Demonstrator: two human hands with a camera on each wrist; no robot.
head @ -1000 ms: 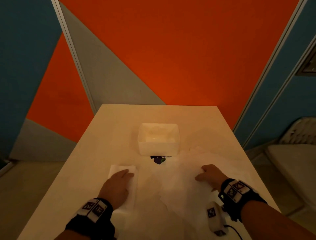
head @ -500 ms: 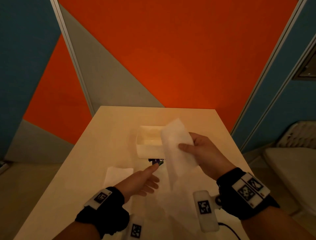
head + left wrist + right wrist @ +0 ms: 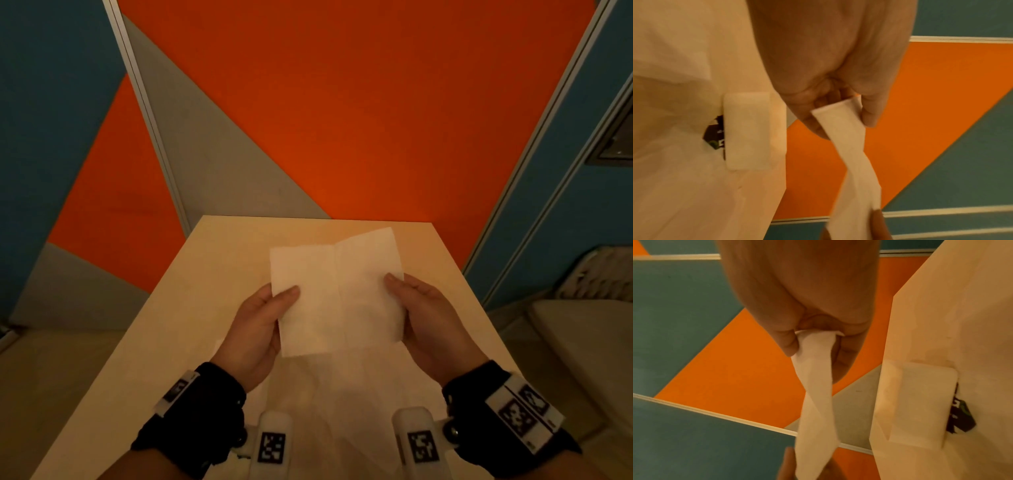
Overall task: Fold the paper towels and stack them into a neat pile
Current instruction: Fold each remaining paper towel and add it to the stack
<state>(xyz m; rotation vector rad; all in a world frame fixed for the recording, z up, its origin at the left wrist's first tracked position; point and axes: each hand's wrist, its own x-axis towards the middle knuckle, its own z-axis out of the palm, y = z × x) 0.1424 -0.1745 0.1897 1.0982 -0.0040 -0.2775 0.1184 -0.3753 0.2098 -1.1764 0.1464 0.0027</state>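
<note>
Pinching opposite side edges, the left hand (image 3: 255, 330) and right hand (image 3: 430, 322) hold one paper towel (image 3: 337, 291) spread flat in the air above the counter (image 3: 219, 274), probably to square it for folding.

Dim, warm, amber-tinted throughout, with a brighter glow low on the orange wall panel (image 3: 342, 102) just above the far edge of the pale beige tabletop (image 3: 212, 260) and darker corners in the head view. Soft and grainy in the head view, straight wall trims bowed toward the edges by the wide lens, faint diffuse shadow on the tabletop under the white paper towel sheet (image 3: 337, 294). Smeared by motion blur in both wrist views, the close left hand (image 3: 830, 68) and right hand (image 3: 807, 293) large and out of focus, the white rectangular tray (image 3: 754, 131) soft-edged and washed pale.
</note>
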